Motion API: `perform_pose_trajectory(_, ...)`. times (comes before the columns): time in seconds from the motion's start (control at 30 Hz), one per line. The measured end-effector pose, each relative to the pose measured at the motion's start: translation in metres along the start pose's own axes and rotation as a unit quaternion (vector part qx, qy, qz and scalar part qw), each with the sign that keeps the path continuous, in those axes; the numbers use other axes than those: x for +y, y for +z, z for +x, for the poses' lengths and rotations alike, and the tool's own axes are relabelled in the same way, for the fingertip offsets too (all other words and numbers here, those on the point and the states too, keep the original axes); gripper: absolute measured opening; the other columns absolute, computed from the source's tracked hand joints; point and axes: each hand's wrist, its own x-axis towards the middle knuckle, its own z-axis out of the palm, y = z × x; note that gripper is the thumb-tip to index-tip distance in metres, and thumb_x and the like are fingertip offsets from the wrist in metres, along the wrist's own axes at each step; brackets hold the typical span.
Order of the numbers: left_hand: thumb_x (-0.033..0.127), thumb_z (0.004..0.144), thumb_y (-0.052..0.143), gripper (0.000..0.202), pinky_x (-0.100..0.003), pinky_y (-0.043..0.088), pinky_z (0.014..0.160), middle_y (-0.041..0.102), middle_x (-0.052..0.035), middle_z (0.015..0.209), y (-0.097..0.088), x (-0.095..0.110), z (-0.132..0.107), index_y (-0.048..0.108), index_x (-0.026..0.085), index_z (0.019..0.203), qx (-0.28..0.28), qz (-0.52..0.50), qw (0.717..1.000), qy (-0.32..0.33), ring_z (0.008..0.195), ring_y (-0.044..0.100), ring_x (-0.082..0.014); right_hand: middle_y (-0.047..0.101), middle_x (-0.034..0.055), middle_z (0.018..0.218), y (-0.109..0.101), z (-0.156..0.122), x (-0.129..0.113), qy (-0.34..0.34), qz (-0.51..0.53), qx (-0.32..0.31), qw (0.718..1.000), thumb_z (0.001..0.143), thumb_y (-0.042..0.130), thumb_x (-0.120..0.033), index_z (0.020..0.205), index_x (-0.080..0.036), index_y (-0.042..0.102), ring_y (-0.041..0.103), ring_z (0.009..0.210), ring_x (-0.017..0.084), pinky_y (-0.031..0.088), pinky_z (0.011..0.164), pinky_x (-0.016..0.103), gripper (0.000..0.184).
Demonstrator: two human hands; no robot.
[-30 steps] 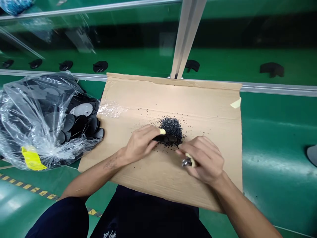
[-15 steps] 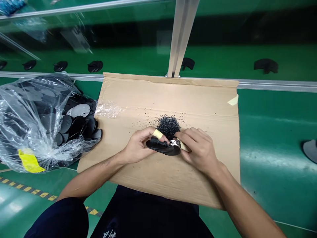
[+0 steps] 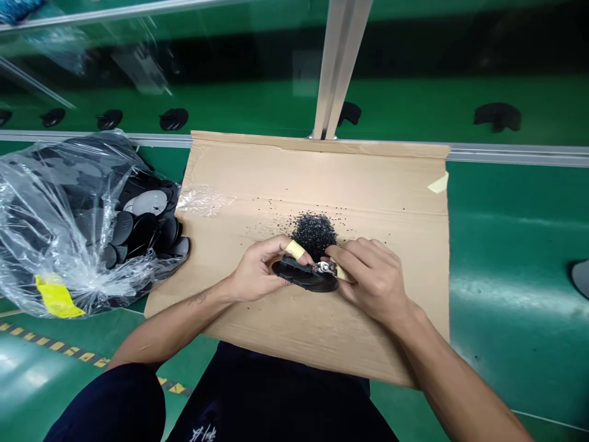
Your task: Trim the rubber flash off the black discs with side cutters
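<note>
My left hand (image 3: 257, 270) is closed on the left end of a round black plastic part (image 3: 306, 281), held tilted above the cardboard sheet (image 3: 294, 334). Yellow tape is wrapped around a digit of that hand. In my right hand (image 3: 373, 275) is a pair of small nippers (image 3: 326, 267), their metal head at the upper edge of the black part. The fingers cover most of the handles. Just beyond both hands lies a heap of small black plastic bits (image 3: 315, 230), with loose crumbs scattered around it.
On the left, a clear plastic bag (image 3: 69, 233) spills black discs (image 3: 146, 230). A metal post (image 3: 340, 67) and rail stand behind the cardboard. Several black parts (image 3: 173, 119) show in and through the panels. A grey disc (image 3: 580, 277) lies far right.
The nippers' head has turned slightly against the black part, which has shifted a little to the right and down. Both hands keep their hold. The whole view has moved slightly.
</note>
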Motion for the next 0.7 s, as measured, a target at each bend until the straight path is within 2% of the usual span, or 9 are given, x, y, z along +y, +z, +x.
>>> perform_pose_trajectory(0.23,0.028,0.092,0.074,0.016,-0.023,0.059,0.075,0.073,-0.0083,0.094,-0.0002,0.0009,-0.0001,0.066,0.016,0.098,-0.017,0.053,0.998,0.009,0.087,0.071,-0.0146,0.069,0.0012,0.072,-0.001,-0.001,0.0,-0.006,-0.02,0.004,1.0,0.091,0.057,-0.007,0.094,-0.019,0.071,0.055,0.063,0.014,0.037,0.058,0.031,0.019)
perform_pose_trajectory(0.37,0.019,0.094,0.068,0.01,-0.027,0.057,0.077,0.074,-0.0076,0.091,-0.0012,0.0027,0.0029,0.069,0.016,0.103,-0.021,0.18,0.979,0.089,0.086,0.07,-0.0155,0.07,0.0011,0.072,-0.0016,0.0002,0.0005,-0.014,-0.04,0.009,0.999,0.092,0.055,-0.007,0.092,-0.019,0.07,0.056,0.063,0.014,0.036,0.057,0.03,0.019)
perform_pose_trajectory(0.47,0.014,0.094,0.067,0.011,-0.028,0.056,0.078,0.075,-0.0078,0.09,-0.0011,0.0018,0.0043,0.071,0.015,0.104,-0.017,0.2,0.972,0.126,0.084,0.07,-0.0154,0.07,0.0021,0.074,-0.0016,0.0003,0.0009,-0.018,-0.041,0.008,0.999,0.094,0.052,-0.007,0.094,-0.018,0.069,0.058,0.065,0.015,0.038,0.057,0.03,0.021)
perform_pose_trajectory(0.7,0.017,0.092,0.072,0.011,-0.024,0.055,0.07,0.076,-0.007,0.086,0.0009,0.0,0.0012,0.075,0.016,0.102,-0.003,0.147,0.986,0.078,0.077,0.07,-0.014,0.07,0.0034,0.075,-0.0021,-0.0007,0.0004,-0.014,-0.033,0.008,0.999,0.094,0.055,-0.009,0.097,-0.017,0.069,0.057,0.066,0.016,0.037,0.058,0.031,0.017)
